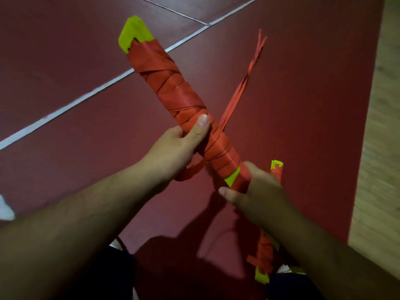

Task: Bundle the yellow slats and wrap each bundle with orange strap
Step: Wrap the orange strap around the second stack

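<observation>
While the left hand (pixel 179 146) clasps the bundle (pixel 173 83) midway, the right hand (pixel 257 191) grips its near end; strap (pixel 235 97) trails past the left thumb.

We see a dark red floor (pixel 303 109) that fills most of the view. A long white line (pixel 65 109) runs slantwise across it, from the left edge up toward the top right. A second, thinner line (pixel 173 12) comes in from the top and meets the first one there. Down the right side is a pale strip (pixel 381 148) with a wood look, right beside the red floor. At the left edge we see a small white patch (pixel 5 210); we cannot tell what it is. Dark shadows (pixel 173 252) lie on the red floor near the bottom.
</observation>
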Tool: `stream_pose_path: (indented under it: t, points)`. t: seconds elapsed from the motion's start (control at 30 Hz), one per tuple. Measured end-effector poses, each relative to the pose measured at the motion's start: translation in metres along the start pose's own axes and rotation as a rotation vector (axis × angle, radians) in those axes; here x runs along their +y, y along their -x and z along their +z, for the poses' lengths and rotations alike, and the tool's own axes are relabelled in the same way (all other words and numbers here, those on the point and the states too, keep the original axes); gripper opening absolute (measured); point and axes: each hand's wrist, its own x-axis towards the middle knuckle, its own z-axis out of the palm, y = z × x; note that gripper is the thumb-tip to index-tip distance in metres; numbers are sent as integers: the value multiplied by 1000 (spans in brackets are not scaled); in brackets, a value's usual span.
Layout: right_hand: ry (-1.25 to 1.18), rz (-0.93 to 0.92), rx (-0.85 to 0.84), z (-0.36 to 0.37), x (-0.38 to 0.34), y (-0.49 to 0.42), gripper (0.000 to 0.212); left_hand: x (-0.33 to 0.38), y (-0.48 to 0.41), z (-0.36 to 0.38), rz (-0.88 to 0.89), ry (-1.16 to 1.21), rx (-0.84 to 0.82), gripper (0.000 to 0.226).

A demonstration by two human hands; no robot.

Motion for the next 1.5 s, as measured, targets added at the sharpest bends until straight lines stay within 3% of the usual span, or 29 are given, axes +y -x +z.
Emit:
stream_pose_path:
  t: [0.1, 0.17, 0.23, 0.3, 0.37, 0.43, 0.5, 0.7, 0.83, 1.03, 1.23, 1.33, 1.43, 1.5]
  points:
    - [-40, -60, -86, -2, -3, 1, 38, -5, -2, 0, 39, 19, 81, 58]
    - [-138, -109, -211, -12, -6, -1, 37, -1, -2, -2, 44, 112, 51, 63]
    - [-423, -72, -405, -24, -9, -2, 36, 6, 0, -1, 41, 256, -50, 74]
    - [-892, 62, -721, -33, -8, 1, 45, 9, 3, 1, 65, 335, -128, 82]
    - [-1123, 146, -915, -36, -8, 8, 46, 13, 7, 4, 90, 382, -167, 65]
    - [-1101, 138, -853, -33, -9, 15, 30, 19, 11, 6, 77, 358, -169, 50]
    - [-968, 152, -679, -32, -10, 20, 21, 22, 12, 2, 90, 246, -152, 46]
    - [-409, 77, -193, -56, -13, 29, 31, 25, 18, 5, 121, 111, -154, 50]
    - [-256, 92, -81, -51, -13, 46, 31, 17, 27, 15, 114, 77, -166, 76]
    - [-46, 66, 53, -34, -13, 33, 37, 11, 33, 16, -8, 273, -39, 61]
    - [0, 105, 82, -17, -8, 34, 47, 17, 36, 19, -75, 105, -152, 48]
    - [-18, 91, -8, -17, -4, 37, 51, 6, 31, 22, -66, 100, -100, 43]
    - [-235, 53, -160, -30, 2, 31, 44, 2, 28, 24, -62, 207, -89, 40]
    - [-533, 107, -326, -36, 4, 28, 38, 3, 26, 23, -34, 258, -116, 41]
